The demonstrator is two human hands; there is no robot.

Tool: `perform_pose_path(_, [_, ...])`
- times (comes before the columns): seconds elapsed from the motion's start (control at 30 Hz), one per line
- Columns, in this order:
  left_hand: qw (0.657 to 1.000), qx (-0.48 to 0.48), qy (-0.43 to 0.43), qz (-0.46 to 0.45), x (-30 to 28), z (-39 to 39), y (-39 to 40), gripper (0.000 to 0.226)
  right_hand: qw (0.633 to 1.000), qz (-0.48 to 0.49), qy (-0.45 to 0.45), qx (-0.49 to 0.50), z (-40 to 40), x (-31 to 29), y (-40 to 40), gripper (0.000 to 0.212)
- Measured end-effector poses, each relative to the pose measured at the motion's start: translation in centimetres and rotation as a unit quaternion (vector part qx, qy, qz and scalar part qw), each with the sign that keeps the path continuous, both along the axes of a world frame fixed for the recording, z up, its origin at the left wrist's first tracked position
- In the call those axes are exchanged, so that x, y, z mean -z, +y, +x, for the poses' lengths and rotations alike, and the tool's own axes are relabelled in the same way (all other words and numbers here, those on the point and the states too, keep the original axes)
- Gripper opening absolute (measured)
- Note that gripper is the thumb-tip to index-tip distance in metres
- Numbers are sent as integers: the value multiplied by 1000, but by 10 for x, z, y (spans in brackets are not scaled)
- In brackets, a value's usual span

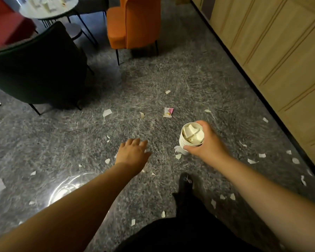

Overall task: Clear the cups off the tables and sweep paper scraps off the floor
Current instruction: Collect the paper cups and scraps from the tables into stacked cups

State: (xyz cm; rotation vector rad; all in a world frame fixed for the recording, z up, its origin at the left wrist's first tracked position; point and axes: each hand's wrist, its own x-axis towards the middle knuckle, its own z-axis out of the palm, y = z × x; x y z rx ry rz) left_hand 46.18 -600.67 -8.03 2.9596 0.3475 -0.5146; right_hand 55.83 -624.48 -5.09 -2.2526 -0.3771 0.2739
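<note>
Right hand (pixel 205 142) grips stack of cups (pixel 189 140); left hand (pixel 133 153) spread above littered floor (pixel 80 133); no legible writing.

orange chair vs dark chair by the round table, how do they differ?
The orange chair is bright and stands further off, nearer the wood-panelled wall; the dark chair is near black, closer, its back to the camera. Both are upholstered, on thin dark legs, and flank the round table.

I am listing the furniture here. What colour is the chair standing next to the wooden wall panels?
Orange chair, with thin black legs; the head view shows it.
</note>
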Motion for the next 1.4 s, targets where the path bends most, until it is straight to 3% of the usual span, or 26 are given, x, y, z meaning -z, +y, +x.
perform_pose_path(0.47, [995, -100, 11, 11, -8, 234, 99, 58, 992, 35, 4, -123, 293, -14, 134, 74])
perform_pose_path(0.73, [991, -130, 5, 14, -14, 310, 176, 56, 986, 21, 15, -166, 383, -7, 232, 77])
perform_pose_path(1.4, [989, -143, 16, 21, -6, 542, 468, 59, 984, 5, 41, -172, 605, -5, 513, 73])
